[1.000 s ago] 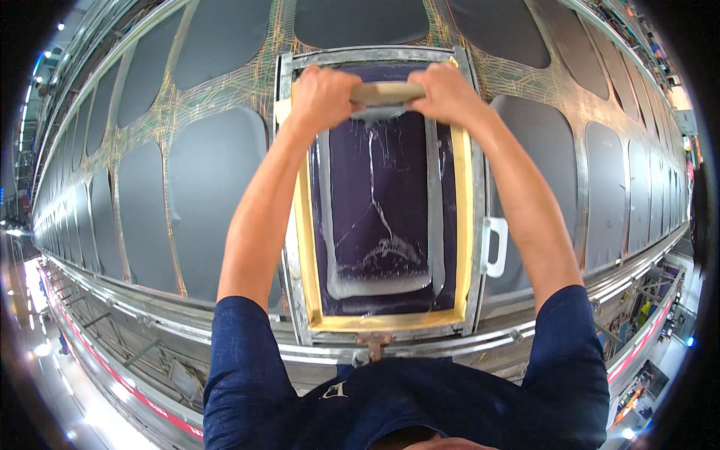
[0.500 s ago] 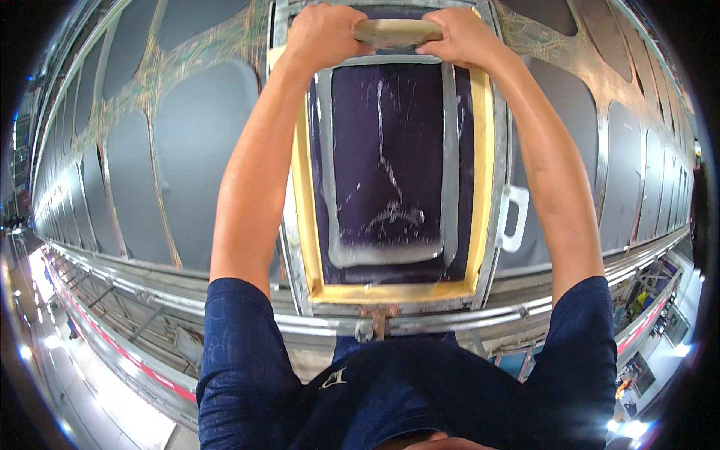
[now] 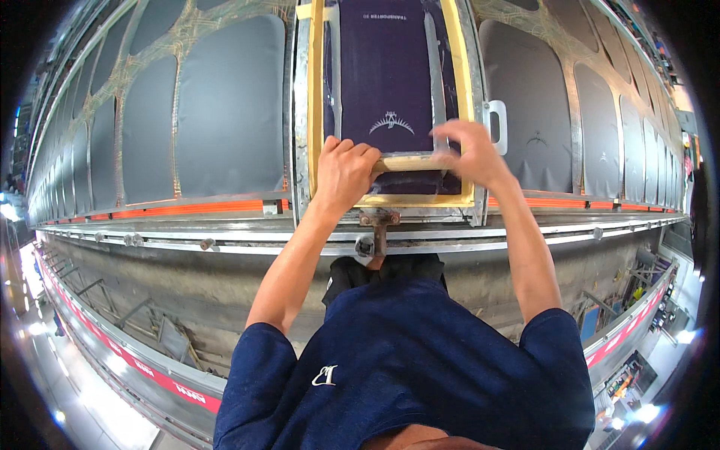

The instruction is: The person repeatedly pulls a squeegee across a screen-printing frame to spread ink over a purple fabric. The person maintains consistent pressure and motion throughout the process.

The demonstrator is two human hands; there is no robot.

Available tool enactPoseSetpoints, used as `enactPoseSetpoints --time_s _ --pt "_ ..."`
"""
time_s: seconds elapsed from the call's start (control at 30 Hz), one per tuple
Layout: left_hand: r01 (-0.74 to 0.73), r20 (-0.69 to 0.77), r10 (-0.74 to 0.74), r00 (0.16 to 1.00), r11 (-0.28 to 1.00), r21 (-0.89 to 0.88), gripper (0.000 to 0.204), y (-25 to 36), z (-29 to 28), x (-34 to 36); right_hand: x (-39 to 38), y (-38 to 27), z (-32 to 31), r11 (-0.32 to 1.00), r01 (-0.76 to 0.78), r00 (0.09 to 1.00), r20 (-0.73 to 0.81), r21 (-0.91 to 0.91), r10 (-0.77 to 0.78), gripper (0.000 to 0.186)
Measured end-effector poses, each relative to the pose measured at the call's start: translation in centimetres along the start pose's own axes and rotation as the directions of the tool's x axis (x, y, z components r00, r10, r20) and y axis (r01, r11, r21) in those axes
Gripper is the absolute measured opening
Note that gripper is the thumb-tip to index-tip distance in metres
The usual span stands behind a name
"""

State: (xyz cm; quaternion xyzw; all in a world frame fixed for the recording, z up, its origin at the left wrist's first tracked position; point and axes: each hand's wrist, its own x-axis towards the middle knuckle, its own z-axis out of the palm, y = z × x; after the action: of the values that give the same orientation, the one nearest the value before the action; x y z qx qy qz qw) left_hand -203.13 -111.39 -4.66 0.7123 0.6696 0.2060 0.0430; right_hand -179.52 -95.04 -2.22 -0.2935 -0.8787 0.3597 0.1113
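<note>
My left hand point(image 3: 346, 169) is closed over the left end of a long, pale squeegee bar point(image 3: 405, 163), which lies across the near end of a dark purple screen point(image 3: 379, 75). My right hand point(image 3: 472, 154) is at the bar's right end, blurred, with its fingers lifted and apart above it. The screen carries a white arched emblem and a small line of lettering. Grey bands run down both its sides, and yellow tape point(image 3: 466, 82) lines its metal frame. A white handle point(image 3: 498, 127) sticks out from the frame's right side.
Rows of grey fabric panels point(image 3: 225, 105) lie on the long table to both sides, some at right bearing faint emblems. A metal rail point(image 3: 540, 236) with clamps runs along the near edge, joined to the frame by a bracket point(image 3: 379, 219). Below are railings with a red band.
Both hands and the bar have come from the screen's far end to its near end. My right hand has loosened from the bar. The white streaks are gone, and the emblem now shows clearly.
</note>
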Motion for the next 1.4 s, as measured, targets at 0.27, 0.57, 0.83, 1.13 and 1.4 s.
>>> enactPoseSetpoints --time_s 0.27,0.57,0.83,1.13,1.4 --pt "-0.029 0.099 0.027 0.995 0.999 0.014 0.024 -0.3 0.4 -0.1 0.4 12.5 -1.0 0.773 -0.635 0.598 -0.629 0.007 0.497 0.037" --pt "-0.006 -0.036 0.005 0.999 0.999 -0.031 0.022 -5.0 -5.4 -3.8 4.1 2.8 -0.5 0.803 -0.525 0.583 -0.568 0.282 0.581 0.024" --pt "0.06 -0.005 -0.059 0.998 0.992 0.11 0.029 -21.0 -15.3 -15.7 16.3 -7.3 19.3 0.887 -0.299 0.624 -0.632 0.352 0.46 0.027" --pt "-0.068 -0.091 0.077 0.993 0.992 0.105 0.015 -26.8 -15.6 -22.7 19.4 -12.8 22.4 0.846 -0.449 0.591 -0.615 0.287 0.522 0.026" --pt "-0.101 -0.037 0.106 0.994 0.986 0.131 0.033 -34.8 -13.0 -10.8 19.7 -12.9 21.5 0.768 -0.637 0.648 -0.497 0.062 0.578 0.029"
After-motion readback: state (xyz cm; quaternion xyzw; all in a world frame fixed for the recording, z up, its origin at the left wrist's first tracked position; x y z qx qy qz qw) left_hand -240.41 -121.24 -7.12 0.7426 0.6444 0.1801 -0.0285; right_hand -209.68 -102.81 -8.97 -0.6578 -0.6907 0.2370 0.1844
